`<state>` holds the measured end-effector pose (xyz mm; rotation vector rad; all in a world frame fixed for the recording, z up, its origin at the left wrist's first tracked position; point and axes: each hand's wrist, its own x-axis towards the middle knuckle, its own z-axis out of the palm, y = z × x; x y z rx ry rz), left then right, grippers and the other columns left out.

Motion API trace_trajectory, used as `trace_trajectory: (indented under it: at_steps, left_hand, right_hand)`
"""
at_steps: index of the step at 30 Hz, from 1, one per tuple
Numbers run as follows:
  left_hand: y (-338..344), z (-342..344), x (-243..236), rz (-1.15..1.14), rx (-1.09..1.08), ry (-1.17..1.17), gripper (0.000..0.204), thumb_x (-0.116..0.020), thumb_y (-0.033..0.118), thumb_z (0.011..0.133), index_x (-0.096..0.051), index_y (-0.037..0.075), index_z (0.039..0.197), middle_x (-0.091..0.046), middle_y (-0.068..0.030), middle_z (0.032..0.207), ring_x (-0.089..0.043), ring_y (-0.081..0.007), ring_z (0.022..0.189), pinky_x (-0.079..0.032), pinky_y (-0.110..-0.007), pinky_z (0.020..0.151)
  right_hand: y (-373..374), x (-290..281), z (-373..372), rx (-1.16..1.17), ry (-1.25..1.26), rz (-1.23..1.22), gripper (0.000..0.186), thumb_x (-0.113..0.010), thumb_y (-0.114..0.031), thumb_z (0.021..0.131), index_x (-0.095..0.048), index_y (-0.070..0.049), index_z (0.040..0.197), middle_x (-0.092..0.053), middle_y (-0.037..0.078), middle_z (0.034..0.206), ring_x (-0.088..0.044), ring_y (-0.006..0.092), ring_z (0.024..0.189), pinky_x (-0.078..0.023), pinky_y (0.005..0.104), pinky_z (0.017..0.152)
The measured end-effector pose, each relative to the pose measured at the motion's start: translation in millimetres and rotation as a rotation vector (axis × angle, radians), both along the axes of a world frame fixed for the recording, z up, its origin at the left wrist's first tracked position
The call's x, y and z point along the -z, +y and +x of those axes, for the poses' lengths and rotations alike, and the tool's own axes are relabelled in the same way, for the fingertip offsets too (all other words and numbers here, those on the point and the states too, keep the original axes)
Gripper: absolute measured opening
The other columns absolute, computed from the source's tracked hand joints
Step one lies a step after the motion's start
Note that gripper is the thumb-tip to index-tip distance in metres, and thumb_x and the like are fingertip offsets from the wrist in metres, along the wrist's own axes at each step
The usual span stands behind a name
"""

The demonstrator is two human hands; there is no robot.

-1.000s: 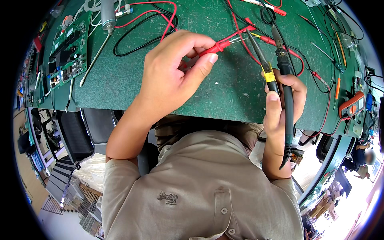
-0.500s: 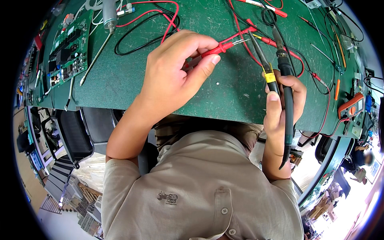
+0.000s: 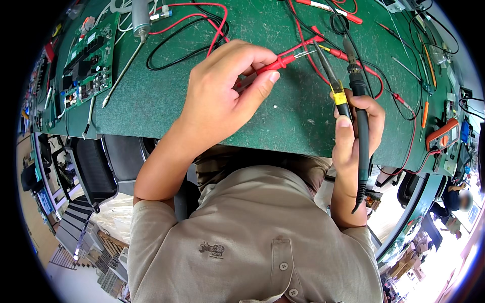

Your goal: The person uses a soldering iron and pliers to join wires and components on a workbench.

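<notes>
My left hand (image 3: pixel 217 101) is closed around a red test probe (image 3: pixel 279 63), whose bare metal tip points up and to the right. Both tweezers (image 3: pixel 327 70) with a yellow band and a soldering iron (image 3: pixel 362 139) with a dark handle are gripped side by side in my right hand (image 3: pixel 373 123). The tweezers' points are close to the probe's tip; whether they touch it I cannot tell. The iron's front end points away from me. Behind the tips, another red probe (image 3: pixel 348 54) lies on the green bench mat (image 3: pixel 222 146).
A green circuit board (image 3: pixel 90 70) lies at the left, beside a grey cylindrical tool (image 3: pixel 140 20) with a thin rod. Red and black leads (image 3: pixel 161 65) loop across the back. An orange multimeter (image 3: pixel 442 134) sits at the right edge, near an orange-handled tool (image 3: pixel 425 113).
My left hand and the red probe have shifted slightly right and nearer to me. My right hand has moved a little left. Both grips are the same.
</notes>
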<state>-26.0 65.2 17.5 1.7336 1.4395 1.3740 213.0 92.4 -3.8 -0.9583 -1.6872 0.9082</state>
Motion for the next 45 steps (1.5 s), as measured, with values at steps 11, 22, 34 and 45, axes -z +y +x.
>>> trace_trajectory:
  at_steps: [11, 22, 34, 45]
  left_hand:
    - [0.0, 0.1, 1.3, -0.004, 0.014, -0.023, 0.014, -0.066, -0.004, 0.087, -0.062, -0.002, 0.101, -0.056, -0.0051, 0.09, -0.054, -0.0045, 0.072, -0.048, -0.017, 0.055]
    - [-0.6, -2.3, -2.8, 0.026, -0.017, 0.034, 0.015, -0.069, 0.0, 0.085, -0.064, -0.001, 0.099, -0.061, -0.0065, 0.09, -0.059, -0.0097, 0.074, -0.051, -0.021, 0.056]
    - [1.2, -2.9, 1.8, 0.127, -0.004, 0.015, 0.018, -0.072, 0.001, 0.082, -0.064, 0.001, 0.098, -0.063, -0.008, 0.089, -0.062, -0.0148, 0.071, -0.052, -0.026, 0.059]
    - [-0.6, -0.8, -2.4, 0.049, -0.012, -0.003, 0.016, -0.07, 0.001, 0.085, -0.064, -0.001, 0.1, -0.062, -0.0071, 0.09, -0.06, -0.0107, 0.074, -0.049, -0.022, 0.053]
  right_hand:
    - [0.4, -1.1, 0.8, 0.002, -0.03, 0.003, 0.035, -0.065, -0.02, 0.088, -0.051, 0.001, 0.113, -0.064, 0.019, 0.105, -0.06, 0.0188, 0.09, -0.047, 0.0297, 0.082]
    - [-2.8, -3.4, 0.7, 0.007, -0.024, -0.043, 0.037, -0.063, -0.021, 0.09, -0.049, 0.003, 0.114, -0.059, 0.02, 0.111, -0.059, 0.022, 0.1, -0.044, 0.0335, 0.093]
    - [-5.2, -4.9, -0.6, -0.024, -0.018, -0.055, 0.037, -0.059, -0.023, 0.094, -0.044, 0.002, 0.117, -0.059, 0.02, 0.111, -0.056, 0.0185, 0.092, -0.045, 0.0304, 0.086]
    - [-2.0, -3.5, -0.2, -0.018, 0.006, -0.029, 0.035, -0.064, -0.02, 0.09, -0.049, 0.002, 0.114, -0.061, 0.02, 0.11, -0.059, 0.0202, 0.098, -0.046, 0.0314, 0.089]
